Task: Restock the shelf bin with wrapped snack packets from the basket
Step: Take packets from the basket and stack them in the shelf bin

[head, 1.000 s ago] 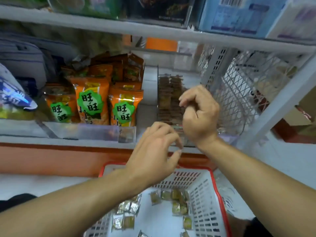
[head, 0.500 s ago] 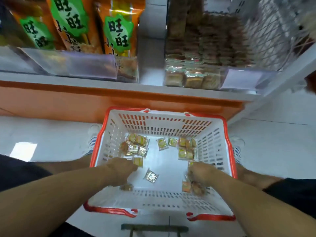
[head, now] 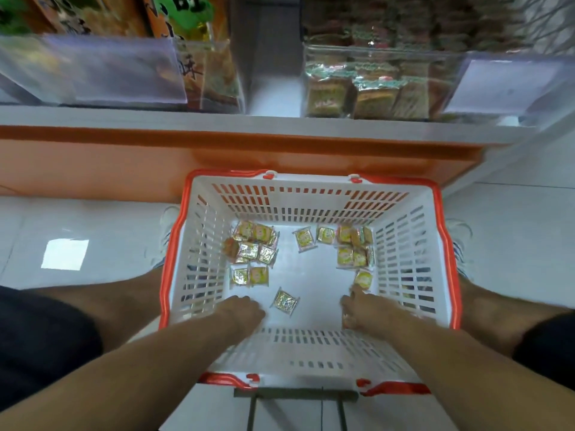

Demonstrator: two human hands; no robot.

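**Op:** Both hands are down inside the basket [head: 407,250], a white slotted one with a red rim, sitting on the pale tiled floor [head: 102,231] just in front of the shelf.

**Desk:** What are the hands doing?

**Op:** My left hand [head: 241,312] is at the near left of the basket floor, fingers curled under; I cannot tell whether anything is in it. One loose packet [head: 284,301] lies just to its right, apart from it. My right hand [head: 362,311] is at the near right, blurred, fingers partly bent and pointing far. Its fingertips [head: 353,289] reach right up to a yellow packet [head: 363,279] by the right wall; I cannot tell if it grips that or only touches it.

**Desk:** And the rest of the stock?

**Op:** Several wrapped snack packets [head: 253,244] are bunched at the far left of the basket floor, a second group [head: 354,248] at the far right, and two singles between them.

**Desk:** The bin?

**Op:** Clear shelf bin [head: 382,54] is up on the shelf, far right of centre, with brown wrapped packets stacked behind its front wall. Orange snack bags [head: 199,57] stand to its left, behind a clear shelf guard [head: 109,70]. An orange panel [head: 93,163] runs below the shelf edge.
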